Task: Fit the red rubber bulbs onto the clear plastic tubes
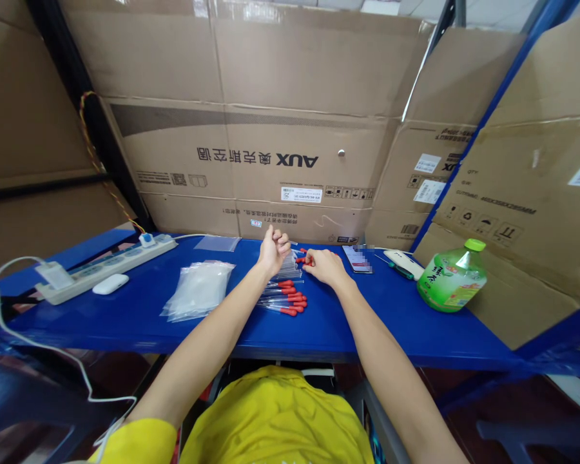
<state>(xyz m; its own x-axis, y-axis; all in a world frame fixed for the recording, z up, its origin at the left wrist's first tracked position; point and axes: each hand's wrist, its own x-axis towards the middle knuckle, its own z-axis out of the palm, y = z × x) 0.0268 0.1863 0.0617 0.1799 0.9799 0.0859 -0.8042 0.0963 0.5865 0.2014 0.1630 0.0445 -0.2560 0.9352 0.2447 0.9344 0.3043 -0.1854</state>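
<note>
My left hand (273,251) is raised over the table with its fingers curled closed; whatever is inside them, if anything, I cannot make out. Just right of it, my right hand (323,265) reaches down, its fingertips pinched at a red rubber bulb (308,261). More red bulbs lie around and partly behind that hand. Thin clear tubes (288,269) lie in a bundle between the hands. Nearer to me is a row of droppers (285,298), clear tubes with red bulbs pointing right. Left of my forearm rests a stack of clear plastic bags (200,290).
On the blue table (319,335) are a power strip (111,267) and a white case (111,284) at left. A phone (357,259), a green-handled tool (400,269) and a green bottle (452,277) stand or lie at right. Cardboard (251,71) walls the back.
</note>
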